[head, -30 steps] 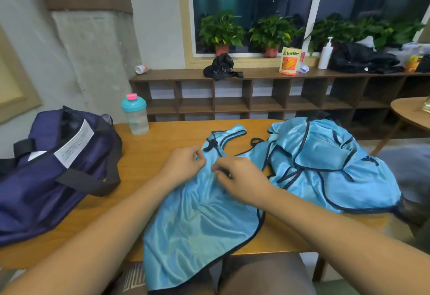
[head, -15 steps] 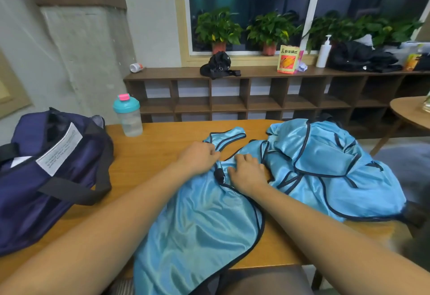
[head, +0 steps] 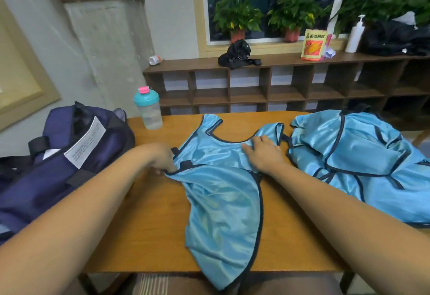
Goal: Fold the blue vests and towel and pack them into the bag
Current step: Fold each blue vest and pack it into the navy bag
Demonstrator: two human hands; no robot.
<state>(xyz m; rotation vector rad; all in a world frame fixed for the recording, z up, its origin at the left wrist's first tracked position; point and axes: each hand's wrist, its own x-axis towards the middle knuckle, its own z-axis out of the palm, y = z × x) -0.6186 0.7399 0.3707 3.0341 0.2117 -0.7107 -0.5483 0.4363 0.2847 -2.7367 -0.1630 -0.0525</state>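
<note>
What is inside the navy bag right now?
The navy bag gapes at the top, but only darkness shows there. A white printed sheet lies across its top. No blue fabric shows inside; the bag's walls hide anything deeper.

not much you can read here, green Chinese characters that look like 卧龙锅巴 across the top of the orange packet (head: 313,44) on the shelf (head: 274,62), white label (head: 85,142) on the navy bag (head: 46,178) has print too tiny to make out
</note>
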